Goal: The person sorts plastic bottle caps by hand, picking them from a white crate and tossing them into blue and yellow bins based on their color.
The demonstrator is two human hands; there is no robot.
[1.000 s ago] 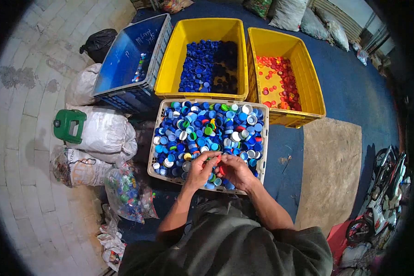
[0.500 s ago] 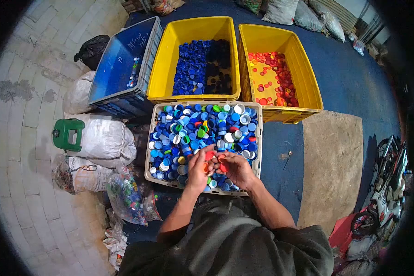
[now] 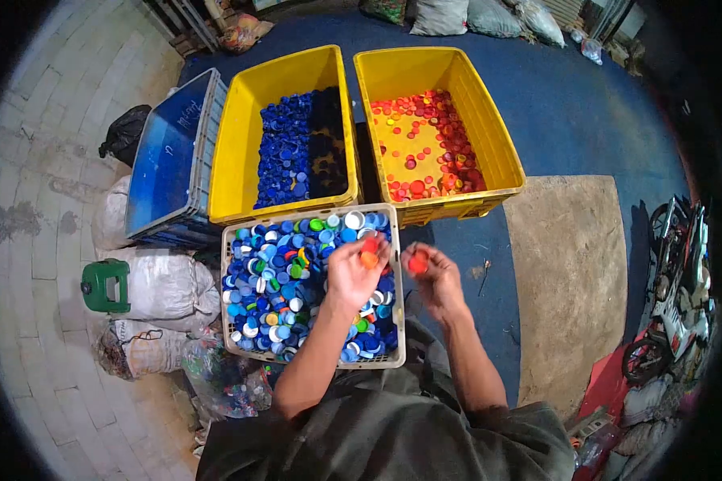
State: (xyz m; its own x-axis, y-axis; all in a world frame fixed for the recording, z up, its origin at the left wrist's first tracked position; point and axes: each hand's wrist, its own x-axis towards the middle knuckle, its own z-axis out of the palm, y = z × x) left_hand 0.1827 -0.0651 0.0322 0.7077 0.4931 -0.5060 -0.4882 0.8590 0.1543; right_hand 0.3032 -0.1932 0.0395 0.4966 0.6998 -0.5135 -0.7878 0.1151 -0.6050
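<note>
My left hand [image 3: 354,275] is over the right part of a pale crate [image 3: 399,321] full of mixed bottle caps [image 3: 285,280], mostly blue and white. Its fingers are closed around red and orange caps [image 3: 369,258]. Just past the crate's right edge, my right hand [image 3: 440,282] grips red caps [image 3: 418,262]. The two hands are apart, both below the yellow bin [image 3: 499,152] that has red caps scattered on its floor.
Another yellow bin [image 3: 241,104] holds dark blue caps. Left of it stands a blue bin [image 3: 164,152]. White sacks [image 3: 168,284] and a green container [image 3: 104,286] lie at the left. A brown mat [image 3: 569,280] and a motorcycle [image 3: 670,297] are at the right.
Both hands have moved up and apart, the right one leaving the crate's area. The view has shifted, so the bins and crate appear farther left.
</note>
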